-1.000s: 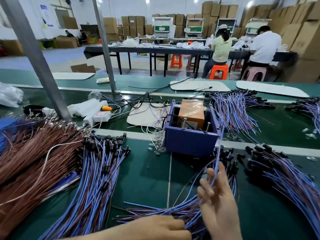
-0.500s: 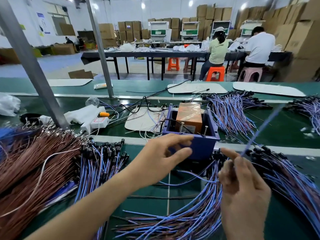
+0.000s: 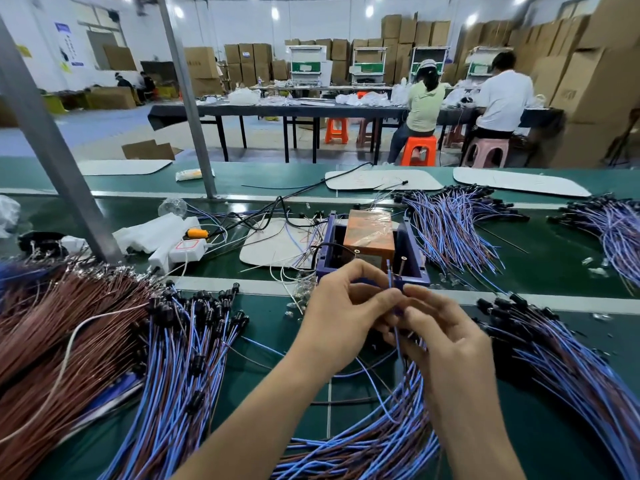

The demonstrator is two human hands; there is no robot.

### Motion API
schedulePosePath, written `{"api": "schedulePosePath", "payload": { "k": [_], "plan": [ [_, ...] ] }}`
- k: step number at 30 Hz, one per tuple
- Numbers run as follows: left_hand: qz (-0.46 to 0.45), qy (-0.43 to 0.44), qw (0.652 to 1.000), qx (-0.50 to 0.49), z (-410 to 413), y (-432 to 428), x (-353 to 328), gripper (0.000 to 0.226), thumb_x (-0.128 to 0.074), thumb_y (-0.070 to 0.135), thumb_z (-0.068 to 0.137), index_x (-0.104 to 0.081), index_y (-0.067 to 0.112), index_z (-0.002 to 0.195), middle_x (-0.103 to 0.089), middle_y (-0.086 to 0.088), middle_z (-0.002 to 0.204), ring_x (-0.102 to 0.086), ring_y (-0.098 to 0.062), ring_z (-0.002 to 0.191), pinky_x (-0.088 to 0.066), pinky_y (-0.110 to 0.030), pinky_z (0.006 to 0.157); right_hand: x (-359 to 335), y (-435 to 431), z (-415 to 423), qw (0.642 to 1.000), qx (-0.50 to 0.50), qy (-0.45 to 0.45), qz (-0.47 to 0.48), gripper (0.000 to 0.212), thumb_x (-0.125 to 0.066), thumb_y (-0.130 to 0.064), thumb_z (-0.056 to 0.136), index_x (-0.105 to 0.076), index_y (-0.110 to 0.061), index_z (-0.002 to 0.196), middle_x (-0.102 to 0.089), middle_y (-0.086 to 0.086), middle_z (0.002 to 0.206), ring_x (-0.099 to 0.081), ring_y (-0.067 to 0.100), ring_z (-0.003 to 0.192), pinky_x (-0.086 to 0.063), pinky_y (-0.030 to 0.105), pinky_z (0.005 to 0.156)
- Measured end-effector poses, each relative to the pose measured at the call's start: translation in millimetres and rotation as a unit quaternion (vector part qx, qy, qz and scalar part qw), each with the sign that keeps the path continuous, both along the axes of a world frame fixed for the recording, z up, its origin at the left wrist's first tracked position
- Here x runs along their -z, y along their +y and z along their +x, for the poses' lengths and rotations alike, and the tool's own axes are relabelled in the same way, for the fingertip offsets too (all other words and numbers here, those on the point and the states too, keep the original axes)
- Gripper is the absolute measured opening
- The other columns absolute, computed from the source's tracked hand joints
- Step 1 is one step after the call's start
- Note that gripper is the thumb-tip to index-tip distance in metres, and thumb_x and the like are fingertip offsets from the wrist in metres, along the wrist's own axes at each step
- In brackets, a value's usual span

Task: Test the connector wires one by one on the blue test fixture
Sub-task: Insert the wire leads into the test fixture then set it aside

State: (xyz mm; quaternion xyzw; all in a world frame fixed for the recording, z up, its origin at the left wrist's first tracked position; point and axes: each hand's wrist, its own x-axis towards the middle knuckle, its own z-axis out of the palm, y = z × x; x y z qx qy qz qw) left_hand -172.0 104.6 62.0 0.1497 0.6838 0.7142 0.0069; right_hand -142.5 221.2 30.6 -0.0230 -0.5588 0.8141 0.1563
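Judged mid-batch, with wire bundles heaped left of, right of and in front of the blue test fixture, tested share not discernible; holding one connector wire upright just in front of that fixture, pinched between curled fingertips of left hand and right hand, both raised.

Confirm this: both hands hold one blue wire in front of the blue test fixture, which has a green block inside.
Wrong colour: the block in the blue test fixture is orange, not green, per the head view. The left hand and right hand do hold one blue wire before it.
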Motion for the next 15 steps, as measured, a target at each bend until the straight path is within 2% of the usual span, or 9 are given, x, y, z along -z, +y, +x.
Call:
{"api": "schedulePosePath", "payload": {
  "k": [3, 7, 9, 11, 15],
  "plan": [
    [0.001, -0.003, 1.000, -0.025, -7, 4, 2, 0.011, -0.070, 0.003, 0.083, -0.062, 0.009, 0.077, -0.065, 0.002, 0.058, -0.060, -0.008, 0.052, -0.052, -0.018, 0.053, -8, 3, -9, 0.999, 0.002, 0.012, 0.045, 0.020, -0.061, 0.001, 0.088, -0.073, -0.014, 0.087, -0.074, 0.010, 0.086, -0.072, 0.025, 0.080, -0.056, 0.023, 0.064],
    [0.057, -0.063, 0.996, -0.017, -20, 8, 3, 0.009, -0.070, 0.003, 0.082, -0.065, 0.006, 0.075, -0.066, -0.001, 0.059, -0.063, -0.010, 0.053, -0.054, -0.019, 0.055, -10, 5, -19, 0.999, 0.003, 0.020, 0.029, 0.022, -0.062, 0.005, 0.085, -0.074, -0.013, 0.081, -0.074, 0.012, 0.081, -0.073, 0.025, 0.076, -0.057, 0.022, 0.064],
    [0.042, -0.070, 0.996, -0.024, -25, 8, 6, 0.009, -0.071, 0.006, 0.082, -0.066, 0.007, 0.075, -0.066, -0.001, 0.060, -0.062, -0.010, 0.056, -0.054, -0.019, 0.058, -6, 6, -24, 0.999, 0.009, 0.020, 0.032, 0.022, -0.064, 0.006, 0.084, -0.073, -0.014, 0.082, -0.074, 0.008, 0.077, -0.072, 0.020, 0.072, -0.056, 0.021, 0.063],
    [0.027, -0.070, 0.997, -0.029, -30, 6, 10, 0.008, -0.068, 0.008, 0.085, -0.063, 0.008, 0.078, -0.068, 0.001, 0.064, -0.060, -0.007, 0.055, -0.051, -0.018, 0.054, 0, 10, -31, 0.998, 0.042, 0.010, 0.039, 0.022, -0.065, 0.004, 0.084, -0.070, -0.017, 0.085, -0.072, 0.001, 0.073, -0.069, 0.013, 0.067, -0.055, 0.018, 0.062],
    [0.064, -0.109, 0.991, -0.039, -45, -5, 16, 0.008, -0.060, 0.007, 0.091, -0.054, 0.006, 0.086, -0.071, -0.003, 0.065, -0.059, -0.007, 0.046, -0.051, -0.019, 0.048, 16, 32, -48, 0.991, 0.121, -0.032, 0.047, 0.022, -0.063, 0.006, 0.085, -0.065, -0.015, 0.079, -0.065, -0.007, 0.059, -0.059, 0.003, 0.050, -0.048, 0.014, 0.048]
  ]
}}
